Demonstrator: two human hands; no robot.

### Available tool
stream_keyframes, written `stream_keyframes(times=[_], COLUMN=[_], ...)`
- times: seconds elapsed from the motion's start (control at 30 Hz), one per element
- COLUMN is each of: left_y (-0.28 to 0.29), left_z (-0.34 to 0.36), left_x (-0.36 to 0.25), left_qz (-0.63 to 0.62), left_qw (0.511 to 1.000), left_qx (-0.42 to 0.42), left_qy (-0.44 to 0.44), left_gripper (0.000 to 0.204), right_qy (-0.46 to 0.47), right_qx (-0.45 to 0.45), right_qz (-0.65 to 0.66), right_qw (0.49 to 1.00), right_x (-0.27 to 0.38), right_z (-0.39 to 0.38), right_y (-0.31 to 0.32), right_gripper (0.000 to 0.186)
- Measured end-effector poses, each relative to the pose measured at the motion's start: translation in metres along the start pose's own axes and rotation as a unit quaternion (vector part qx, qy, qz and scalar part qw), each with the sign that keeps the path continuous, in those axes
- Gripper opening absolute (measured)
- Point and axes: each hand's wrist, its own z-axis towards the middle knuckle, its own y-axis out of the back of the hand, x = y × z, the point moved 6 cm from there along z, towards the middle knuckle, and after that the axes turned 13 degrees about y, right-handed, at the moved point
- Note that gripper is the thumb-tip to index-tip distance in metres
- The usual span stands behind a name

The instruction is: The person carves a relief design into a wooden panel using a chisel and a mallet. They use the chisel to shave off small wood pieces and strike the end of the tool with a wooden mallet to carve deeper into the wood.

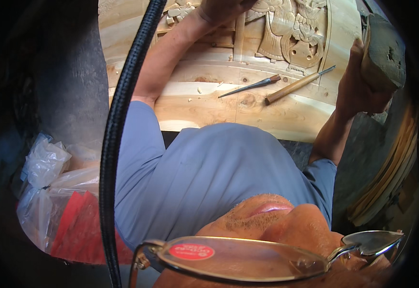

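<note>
Dim grey concrete floor (70, 81) under warm daylight, with crumpled clear plastic bags (46, 165) at left and stacked curved wooden strips (391, 163) at right.

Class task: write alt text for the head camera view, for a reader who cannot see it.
A person in a blue shirt works at a pale carved wooden panel, left hand resting on the relief carving at the top edge and right hand gripping a worn wooden mallet. Two wooden-handled chisels lie loose on the panel. A black cable crosses the view.
</note>
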Motion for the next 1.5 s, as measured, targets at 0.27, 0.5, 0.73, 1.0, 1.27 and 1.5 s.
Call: stream_keyframes(times=[0.27, 0.5, 0.73, 1.0, 1.27, 1.5], left_y=[-0.009, -0.013, -0.011, -0.006, -0.003, -0.006], left_z=[-0.008, -0.008, -0.007, 0.001, 0.005, -0.001], left_x=[0.012, 0.013, 0.011, 0.000, -0.018, -0.014], left_qz=[0.051, 0.091, 0.082, 0.051, 0.065, 0.082], left_qw=[0.998, 0.995, 0.996, 0.998, 0.996, 0.992], left_qx=[0.023, 0.041, 0.005, -0.005, 0.020, 0.001], left_qy=[-0.016, -0.010, -0.043, -0.048, -0.063, -0.097], left_gripper=[0.035, 0.037, 0.038, 0.030, 0.021, 0.018], right_qy=[0.011, 0.013, 0.022, 0.013, 0.122, 0.259], right_qx=[0.059, 0.061, 0.101, 0.125, 0.126, 0.208], right_qz=[-0.082, -0.054, -0.055, -0.088, -0.041, -0.261], right_qw=[0.995, 0.997, 0.993, 0.988, 0.984, 0.906], right_x=[0.011, 0.005, -0.008, -0.012, -0.011, 0.046], right_z=[0.003, -0.001, -0.004, -0.008, 0.001, 0.027], right_y=[-0.004, -0.003, 0.000, 0.005, 0.011, -0.023], right_gripper=[0.053, 0.051, 0.050, 0.053, 0.041, 0.054])
